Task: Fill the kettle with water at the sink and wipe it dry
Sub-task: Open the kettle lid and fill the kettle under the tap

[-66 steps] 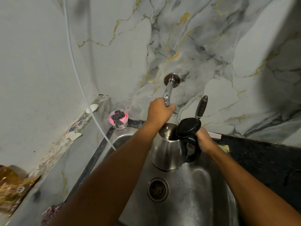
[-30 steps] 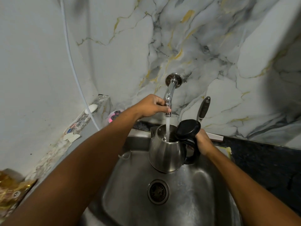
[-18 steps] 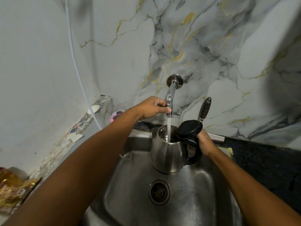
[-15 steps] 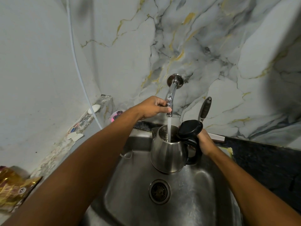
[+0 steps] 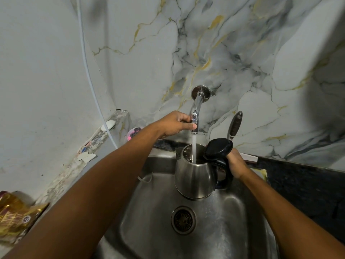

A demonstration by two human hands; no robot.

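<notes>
A steel kettle [image 5: 194, 176] with a black handle hangs over the steel sink [image 5: 220, 230], its black lid [image 5: 219, 148] flipped up. My right hand [image 5: 236, 163] grips the kettle's handle. A chrome tap [image 5: 196, 107] comes out of the marble wall, and a stream of water [image 5: 194, 146] falls from it into the kettle's open mouth. My left hand [image 5: 175, 124] is closed around the tap's lower end, fingers on its small lever.
The drain [image 5: 183, 220] lies below the kettle. A black-handled utensil [image 5: 235, 125] leans on the wall behind the lid. A pink scrubber cup [image 5: 133, 133] sits at the sink's back left. A gold packet [image 5: 16, 219] lies at far left. Dark countertop [image 5: 298, 184] runs to the right.
The tap was dry 2.2 s ago; water now runs into the kettle. My left hand shifted from over the spout to its left side. Little has moved in the last second.
</notes>
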